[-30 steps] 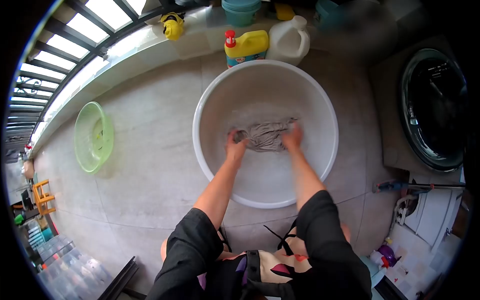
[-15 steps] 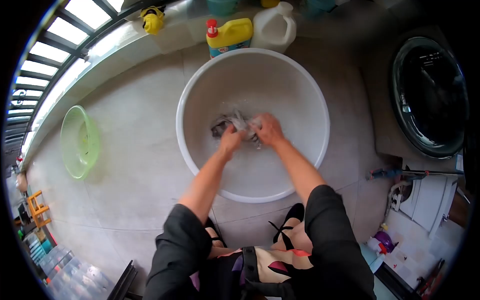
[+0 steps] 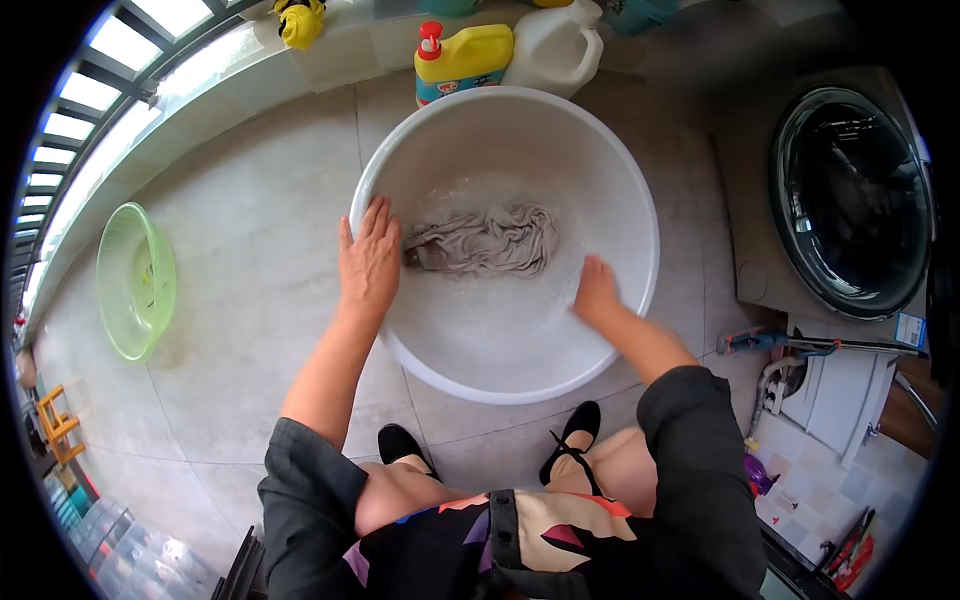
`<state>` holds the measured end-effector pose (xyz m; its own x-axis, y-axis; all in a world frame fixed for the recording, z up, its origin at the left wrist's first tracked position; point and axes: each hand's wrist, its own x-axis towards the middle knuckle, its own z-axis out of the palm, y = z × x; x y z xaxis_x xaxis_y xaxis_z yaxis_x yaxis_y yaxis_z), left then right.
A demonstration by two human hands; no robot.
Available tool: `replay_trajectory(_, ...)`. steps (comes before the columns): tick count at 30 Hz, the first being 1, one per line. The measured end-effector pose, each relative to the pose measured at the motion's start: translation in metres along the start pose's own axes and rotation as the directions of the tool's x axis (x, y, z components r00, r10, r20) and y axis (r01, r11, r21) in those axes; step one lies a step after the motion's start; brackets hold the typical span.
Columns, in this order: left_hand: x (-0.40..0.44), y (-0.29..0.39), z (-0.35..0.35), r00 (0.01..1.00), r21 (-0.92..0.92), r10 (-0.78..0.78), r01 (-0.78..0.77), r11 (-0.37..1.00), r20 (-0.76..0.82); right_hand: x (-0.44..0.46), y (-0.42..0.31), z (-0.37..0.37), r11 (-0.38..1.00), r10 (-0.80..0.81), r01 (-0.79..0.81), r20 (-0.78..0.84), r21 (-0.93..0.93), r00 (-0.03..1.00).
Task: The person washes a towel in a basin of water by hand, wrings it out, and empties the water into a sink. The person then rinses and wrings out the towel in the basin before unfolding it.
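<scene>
A crumpled grey-beige cloth (image 3: 490, 240) lies wet on the bottom of a large white round basin (image 3: 520, 389). My left hand (image 3: 370, 258) rests on the basin's left rim with its fingers spread, just left of the cloth. Inside the basin, to the right of the cloth and apart from it, is my right hand (image 3: 597, 290). It is slightly blurred, and its fingers look stretched out with nothing held.
Behind the basin stand a yellow bottle (image 3: 480, 55) with a red pump and a white jug (image 3: 553, 50). A green basin (image 3: 136, 285) is at the left, a front-loading machine (image 3: 850, 200) at the right. My shoes (image 3: 403, 445) are near the front.
Both hands have let go of the cloth and moved apart, the left one to the rim, the right one rightward. The bunched cloth now lies spread out more.
</scene>
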<state>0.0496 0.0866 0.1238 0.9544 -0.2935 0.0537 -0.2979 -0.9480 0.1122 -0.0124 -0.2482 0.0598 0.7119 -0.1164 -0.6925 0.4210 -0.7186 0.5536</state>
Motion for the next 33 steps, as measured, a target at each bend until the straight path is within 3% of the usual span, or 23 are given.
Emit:
replay_trajectory(2, 0.001, 0.001, 0.003, 1.000, 0.023, -0.016, 0.016, 1.000, 0.020, -0.022, -0.011, -0.002, 0.973, -0.151, 0.109, 0.210, 0.202, 0.966)
replay_trajectory(4, 0.002, 0.001, 0.000, 1.000, 0.013, -0.010, 0.010, 1.000, 0.018, 0.000, 0.009, 0.002, 0.969, -0.200, 0.152, 0.256, 0.197, 0.946)
replay_trajectory(5, 0.001, 0.002, -0.002, 1.000, 0.005, -0.004, 0.004, 1.000, 0.020, 0.022, 0.024, 0.026, 0.993, -0.108, 0.109, 0.006, -0.052, 0.994)
replay_trajectory(6, 0.003, 0.001, -0.005, 1.000, 0.006, -0.008, 0.008, 1.000, 0.020, 0.029, 0.034, 0.025, 0.960, -0.072, -0.006, -0.268, -0.279, 0.961)
replay_trajectory(8, -0.001, -0.001, -0.009, 1.000, -0.042, 0.009, -0.008, 0.999, 0.016, 0.022, 0.018, 0.034, 0.982, -0.074, 0.026, -0.249, -0.188, 0.966)
replay_trajectory(9, -0.001, -0.001, -0.008, 1.000, -0.042, 0.009, -0.008, 0.999, 0.022, -0.003, 0.006, 0.020, 0.964, -0.248, 0.247, -0.004, 0.099, 0.969)
replay_trajectory(10, -0.001, -0.002, -0.008, 0.998, -0.104, -0.003, -0.004, 0.995, -0.067, -0.020, 0.001, 0.005, 0.835, -0.463, 0.361, 0.177, 0.414, 0.868)
replay_trajectory(11, 0.000, -0.002, -0.007, 0.988, -0.166, -0.021, -0.005, 0.986, -0.152, -0.021, 0.003, -0.009, 0.835, -0.466, 0.364, 0.179, 0.413, 0.866)
replay_trajectory(13, 0.002, -0.002, -0.007, 0.974, -0.195, -0.048, 0.004, 0.981, -0.221, -0.005, 0.010, -0.028, 0.820, -0.380, 0.216, 0.223, 0.530, 0.898)
replay_trajectory(14, 0.000, 0.000, -0.008, 0.955, -0.228, -0.086, 0.019, 0.973, -0.285, 0.011, 0.013, -0.019, 0.728, -0.208, 0.240, -0.127, 0.642, 0.970)
replay_trajectory(15, 0.001, 0.001, -0.010, 0.959, -0.226, -0.090, 0.028, 0.974, -0.268, 0.014, 0.018, -0.043, 0.740, -0.146, 0.310, -0.308, 0.597, 0.940)
replay_trajectory(16, 0.002, 0.002, -0.014, 0.940, -0.335, -0.203, 0.104, 0.936, -0.274, 0.016, 0.020, -0.066, 0.753, -0.088, 0.372, -0.477, 0.542, 0.874)
replay_trajectory(17, -0.001, 0.004, -0.013, 0.912, -0.441, -0.316, 0.178, 0.880, -0.262, 0.030, 0.006, -0.054, 0.731, -0.068, 0.454, -0.608, 0.509, 0.791)
replay_trajectory(19, -0.002, -0.005, 0.001, 0.892, -0.539, -0.390, 0.218, 0.814, -0.228, 0.061, -0.007, -0.039, 0.713, -0.042, 0.534, -0.732, 0.455, 0.680)
replay_trajectory(21, -0.005, -0.013, 0.004, 0.867, -0.624, -0.461, 0.259, 0.738, -0.186, 0.082, -0.003, -0.025, 0.747, -0.013, 0.404, -0.595, 0.529, 0.804)
replay_trajectory(23, -0.002, -0.016, -0.008, 0.775, -0.674, -0.553, 0.587, 0.448, 0.307, 0.104, 0.025, -0.029, 0.738, -0.052, 0.350, -0.469, 0.577, 0.882)
replay_trajectory(25, -0.003, -0.020, 0.001, 0.780, -0.757, -0.554, 0.541, 0.367, 0.290, 0.100, 0.068, -0.037, 0.861, -0.160, 0.404, -0.589, 0.309, 0.792)
replay_trajectory(26, -0.006, -0.021, 0.006, 0.790, -0.828, -0.550, 0.482, 0.286, 0.271, 0.090, 0.082, -0.033, 0.858, -0.166, 0.405, -0.576, 0.316, 0.800)
replay_trajectory(28, -0.007, -0.023, 0.014, 0.797, -0.856, -0.554, 0.443, 0.268, 0.239, 0.073, 0.103, -0.027, 0.896, -0.416, 0.412, -0.634, -0.164, 0.652)
replay_trajectory(29, -0.006, -0.023, 0.016, 0.800, -0.884, -0.569, 0.392, 0.254, 0.192, 0.065, 0.099, -0.017, 0.895, -0.419, 0.415, -0.629, -0.164, 0.655)
replay_trajectory(31, -0.007, -0.021, 0.014, 0.801, -0.893, -0.570, 0.378, 0.242, 0.185, 0.027, 0.078, 0.014, 0.874, -0.450, 0.484, -0.436, -0.035, 0.780)
replay_trajectory(33, -0.006, -0.022, 0.014, 0.803, -0.907, -0.575, 0.347, 0.241, 0.155, -0.021, 0.045, -0.005, 0.833, -0.454, 0.477, -0.147, 0.281, 0.879)
